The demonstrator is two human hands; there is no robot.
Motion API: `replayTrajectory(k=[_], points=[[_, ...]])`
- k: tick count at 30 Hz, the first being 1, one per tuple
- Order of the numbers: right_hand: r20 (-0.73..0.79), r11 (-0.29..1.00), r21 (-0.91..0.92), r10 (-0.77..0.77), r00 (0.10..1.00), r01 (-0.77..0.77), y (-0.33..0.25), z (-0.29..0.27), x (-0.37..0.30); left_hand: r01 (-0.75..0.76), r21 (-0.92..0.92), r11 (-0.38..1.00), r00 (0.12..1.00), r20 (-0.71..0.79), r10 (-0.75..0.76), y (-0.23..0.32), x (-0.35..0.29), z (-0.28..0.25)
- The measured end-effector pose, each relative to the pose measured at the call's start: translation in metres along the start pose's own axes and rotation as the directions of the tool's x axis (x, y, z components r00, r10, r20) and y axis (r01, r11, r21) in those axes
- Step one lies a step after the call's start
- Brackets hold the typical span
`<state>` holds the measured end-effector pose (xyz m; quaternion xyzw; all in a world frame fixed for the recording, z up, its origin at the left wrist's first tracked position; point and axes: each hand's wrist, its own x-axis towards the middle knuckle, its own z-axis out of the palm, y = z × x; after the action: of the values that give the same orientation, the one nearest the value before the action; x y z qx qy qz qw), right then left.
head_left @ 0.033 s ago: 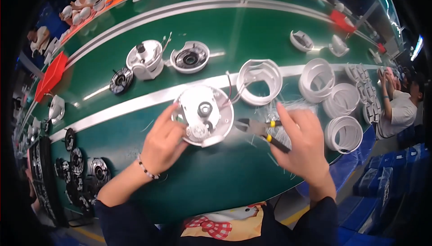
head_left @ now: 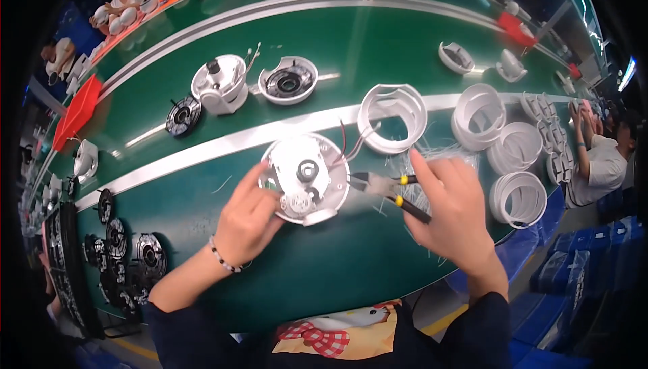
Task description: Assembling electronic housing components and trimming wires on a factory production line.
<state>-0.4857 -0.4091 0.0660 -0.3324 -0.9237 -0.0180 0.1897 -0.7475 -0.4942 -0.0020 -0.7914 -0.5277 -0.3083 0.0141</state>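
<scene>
My left hand (head_left: 253, 210) grips the left rim of a round white plastic housing (head_left: 329, 199), fingers closed on it. Inside the housing sit a white plate with a dark round knob in its middle and a small round clear part near the lower edge. Thin red and white wires (head_left: 343, 141) stick out at its upper right. My right hand (head_left: 452, 207) is closed round black and yellow cutting pliers (head_left: 381, 185). The pliers' jaws point left and reach the housing's right rim; whether they touch it I cannot tell.
White rings (head_left: 393, 147) stand on the right, beside a heap of thin clippings (head_left: 422, 197). Black round parts (head_left: 150, 253) lie at the left. Beyond the white strip are a white assembly (head_left: 221, 99) and a white bowl (head_left: 289, 99). Other people sit at the far left and right.
The pliers have shifted slightly left, and their jaw tips are now at the housing's rim. My left hand keeps its hold on the housing.
</scene>
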Motion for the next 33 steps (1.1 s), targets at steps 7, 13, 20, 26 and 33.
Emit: replayTrajectory(k=[7, 13, 20, 26, 33], points=[[0.234, 0.941, -0.301, -0.084, 0.969, 0.154, -0.028, 0.047, 0.024, 0.082, 0.011, 0.997, 0.996, -0.046, -0.081, 0.007, -0.046, 0.014], [0.303, 0.885, -0.415, -0.086, 0.949, 0.212, -0.05, 0.057, 0.033, 0.073, -0.014, 0.997, 0.996, -0.058, -0.074, 0.001, -0.059, 0.012], [0.39, 0.854, -0.444, -0.09, 0.916, 0.273, -0.072, 0.062, 0.045, 0.087, -0.019, 0.996, 0.995, -0.051, -0.088, -0.01, -0.072, 0.002], [0.207, 0.996, -0.049, -0.065, 0.976, 0.076, -0.068, 0.053, 0.046, 0.096, -0.031, 0.995, 0.992, -0.075, -0.098, -0.023, -0.085, -0.006], [-0.163, 0.735, 0.677, 0.176, 0.971, -0.02, -0.055, 0.042, 0.018, 0.106, -0.229, 0.968, 0.978, -0.154, -0.143, -0.044, -0.108, -0.021]])
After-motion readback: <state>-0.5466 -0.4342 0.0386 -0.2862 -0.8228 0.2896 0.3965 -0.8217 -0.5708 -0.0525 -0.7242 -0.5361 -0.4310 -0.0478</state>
